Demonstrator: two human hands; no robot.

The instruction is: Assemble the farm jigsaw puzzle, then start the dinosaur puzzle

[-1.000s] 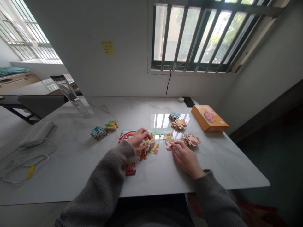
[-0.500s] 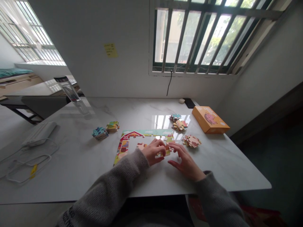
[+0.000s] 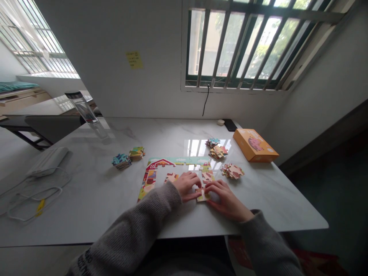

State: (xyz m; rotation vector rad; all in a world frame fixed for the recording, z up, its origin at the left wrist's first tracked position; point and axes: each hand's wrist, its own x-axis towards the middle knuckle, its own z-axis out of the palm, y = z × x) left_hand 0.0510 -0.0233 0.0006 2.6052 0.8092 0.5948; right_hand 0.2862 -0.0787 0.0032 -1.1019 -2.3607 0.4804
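Along front of table (image 3: 189,224), left hand (image 3: 187,184) and right hand (image 3: 228,199) finger puzzle piece (image 3: 202,197); whether clamped, cannot tell. Uneven push could skew linked puzzle border (image 3: 207,176).

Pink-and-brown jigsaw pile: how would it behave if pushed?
The loose pile of pink-and-brown jigsaw pieces would probably fan apart, as its pieces overlap askew. They look stiff, with flat faces. The glossy white tabletop may let them slide.

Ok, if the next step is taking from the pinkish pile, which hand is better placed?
Right, I'd judge: the right hand is nearer the pinkish pile, while the left hand sits farther off, across the piece at their fingertips.
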